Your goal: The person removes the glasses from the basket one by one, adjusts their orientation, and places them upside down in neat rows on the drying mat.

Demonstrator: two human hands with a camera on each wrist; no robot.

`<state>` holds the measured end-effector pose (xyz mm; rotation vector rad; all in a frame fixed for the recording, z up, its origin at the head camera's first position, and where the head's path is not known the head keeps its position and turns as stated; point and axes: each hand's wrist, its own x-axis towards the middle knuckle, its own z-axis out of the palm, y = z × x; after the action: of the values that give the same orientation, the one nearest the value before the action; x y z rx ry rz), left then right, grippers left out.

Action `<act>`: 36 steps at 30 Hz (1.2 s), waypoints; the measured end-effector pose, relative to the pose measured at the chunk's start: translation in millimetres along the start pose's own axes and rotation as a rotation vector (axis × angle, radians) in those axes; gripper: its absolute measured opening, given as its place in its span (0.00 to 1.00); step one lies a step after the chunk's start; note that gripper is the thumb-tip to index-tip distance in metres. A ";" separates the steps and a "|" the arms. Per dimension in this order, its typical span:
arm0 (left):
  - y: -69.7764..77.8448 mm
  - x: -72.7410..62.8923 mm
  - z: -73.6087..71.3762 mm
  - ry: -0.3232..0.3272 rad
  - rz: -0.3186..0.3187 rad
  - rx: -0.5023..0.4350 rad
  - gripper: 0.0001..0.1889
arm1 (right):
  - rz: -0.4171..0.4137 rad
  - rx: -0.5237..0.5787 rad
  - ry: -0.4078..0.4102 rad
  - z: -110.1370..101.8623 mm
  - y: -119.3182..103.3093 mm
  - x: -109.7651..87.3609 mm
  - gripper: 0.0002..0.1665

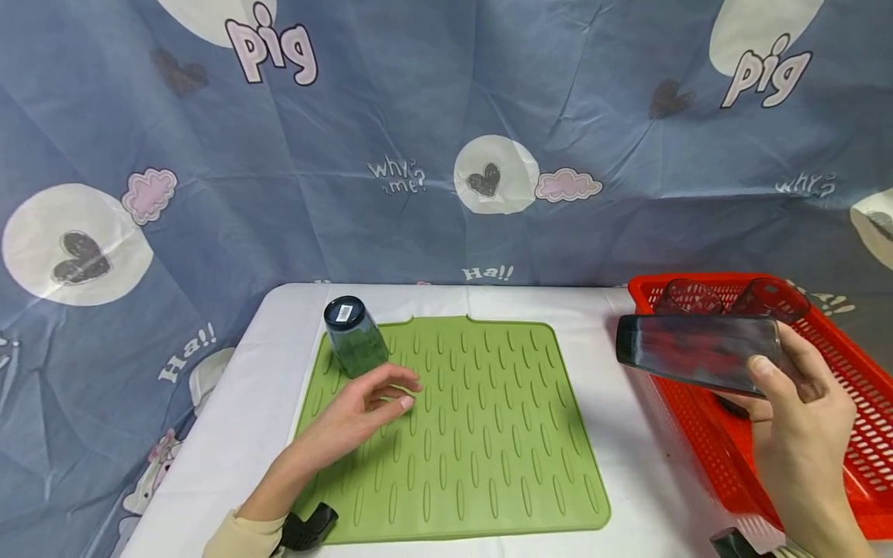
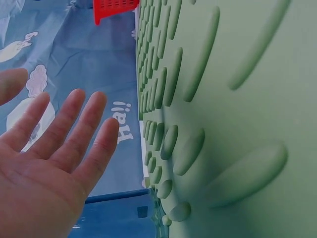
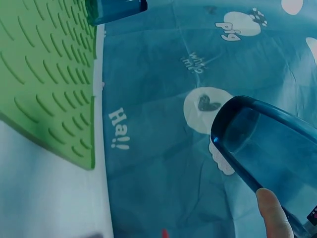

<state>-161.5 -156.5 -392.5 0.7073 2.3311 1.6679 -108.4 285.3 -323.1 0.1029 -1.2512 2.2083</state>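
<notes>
My right hand (image 1: 802, 411) grips a dark blue-tinted drinking glass (image 1: 691, 349) near its right end. The glass lies sideways in the air above the basket's left edge, its thick base to the left; the right wrist view shows my thumb (image 3: 272, 213) along its side. Over the left part of a green ridged mat (image 1: 488, 434), my left hand (image 1: 370, 407) hovers with relaxed fingers and holds nothing. Just behind that hand, a similar glass (image 1: 357, 341) stands upside down on the mat's back left corner, a white barcode label on its upturned base.
A red perforated basket (image 1: 677, 430) sits at the table's right side. Toward its back are two clear tumblers, one at left (image 1: 687, 298) and one at right (image 1: 770, 301). White cloth (image 1: 614, 465) covers the table, and a blue printed curtain (image 1: 418, 93) hangs behind.
</notes>
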 end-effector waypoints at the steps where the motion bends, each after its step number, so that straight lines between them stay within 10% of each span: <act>1: 0.1 0.0 0.0 0.000 -0.002 -0.007 0.15 | 0.001 0.008 -0.008 1.9 0.7 -0.6 0.27; 16: 3.7 0.4 2.1 0.016 -0.019 -0.073 0.22 | 0.023 0.143 -0.039 12.0 12.2 -5.8 0.26; 36: 29.4 2.2 10.9 0.115 0.031 -0.019 0.26 | 0.061 0.057 -0.070 22.2 18.3 -8.5 0.26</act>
<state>-151.0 -138.8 -368.7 0.6640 2.3894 1.7865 -115.8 256.6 -327.6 0.1675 -1.2441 2.3113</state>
